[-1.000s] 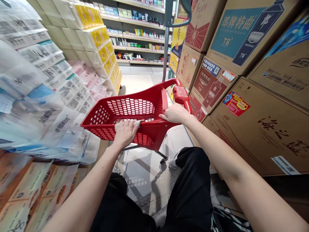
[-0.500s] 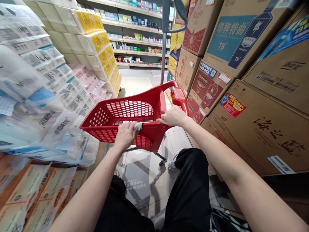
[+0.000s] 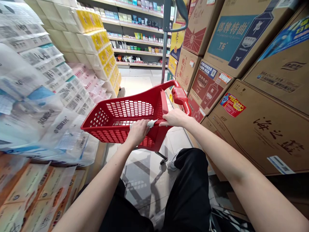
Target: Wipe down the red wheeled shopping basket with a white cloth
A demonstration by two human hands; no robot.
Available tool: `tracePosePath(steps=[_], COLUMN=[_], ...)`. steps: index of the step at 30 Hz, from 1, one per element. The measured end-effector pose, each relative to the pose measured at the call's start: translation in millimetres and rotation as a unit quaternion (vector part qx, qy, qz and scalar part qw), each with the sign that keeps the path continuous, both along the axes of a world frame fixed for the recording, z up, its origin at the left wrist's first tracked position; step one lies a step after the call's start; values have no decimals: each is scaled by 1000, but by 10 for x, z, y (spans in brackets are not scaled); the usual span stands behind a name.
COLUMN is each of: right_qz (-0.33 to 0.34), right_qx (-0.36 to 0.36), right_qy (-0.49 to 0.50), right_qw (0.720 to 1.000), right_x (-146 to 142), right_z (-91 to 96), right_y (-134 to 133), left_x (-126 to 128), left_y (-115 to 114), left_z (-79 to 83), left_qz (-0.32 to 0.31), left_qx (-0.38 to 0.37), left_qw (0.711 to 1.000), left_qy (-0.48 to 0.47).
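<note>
A red plastic shopping cart (image 3: 106, 129) with lattice walls stands sideways in front of me, and nothing lies in the part of its basket I can see. My left hand (image 3: 138, 132) is closed over the near rim, pressing a crumpled white wipe (image 3: 152, 123) against it. Part of the wipe is hidden under the fingers. Close by on the right, my right hand (image 3: 175, 118) grips the same rim near the corner, below the red handle (image 3: 180, 96).
Stacked cardboard cartons (image 3: 265, 129) wall the right side. Wrapped paper packs (image 3: 55, 112) and yellow-ended packs (image 3: 96, 42) pile up on the left. A grey metal pole (image 3: 165, 48) rises behind the cart. Stocked shelves (image 3: 142, 29) stand at the back. My legs are beneath.
My left hand has slid right along the cart's near rim with the wipe, closer to my right hand. The cart and right hand have shifted very slightly right.
</note>
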State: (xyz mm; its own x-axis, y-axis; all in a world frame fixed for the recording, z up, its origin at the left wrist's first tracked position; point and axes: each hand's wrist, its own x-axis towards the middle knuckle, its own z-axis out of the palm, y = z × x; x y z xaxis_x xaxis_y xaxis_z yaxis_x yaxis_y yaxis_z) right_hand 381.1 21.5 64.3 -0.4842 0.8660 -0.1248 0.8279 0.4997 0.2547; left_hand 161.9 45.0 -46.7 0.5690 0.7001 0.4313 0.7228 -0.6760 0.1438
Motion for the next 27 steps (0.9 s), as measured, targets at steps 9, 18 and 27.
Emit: tracePosePath(steps=[9, 18, 27], right_qz=[4, -5, -24], right_qx=[17, 20, 27], right_qy=[15, 18, 13], right_qw=[1000, 1000, 999], right_x=[-46, -114, -63], right_z=[-23, -19, -33], right_y=[-66, -86, -59], left_x=[-548, -157, -358], left_y=[199, 37, 106], left_z=[-195, -59, -96], left_qz=[77, 23, 74], left_qx=[14, 19, 20], left_qw=[997, 999, 993], left_qy=[23, 15, 89])
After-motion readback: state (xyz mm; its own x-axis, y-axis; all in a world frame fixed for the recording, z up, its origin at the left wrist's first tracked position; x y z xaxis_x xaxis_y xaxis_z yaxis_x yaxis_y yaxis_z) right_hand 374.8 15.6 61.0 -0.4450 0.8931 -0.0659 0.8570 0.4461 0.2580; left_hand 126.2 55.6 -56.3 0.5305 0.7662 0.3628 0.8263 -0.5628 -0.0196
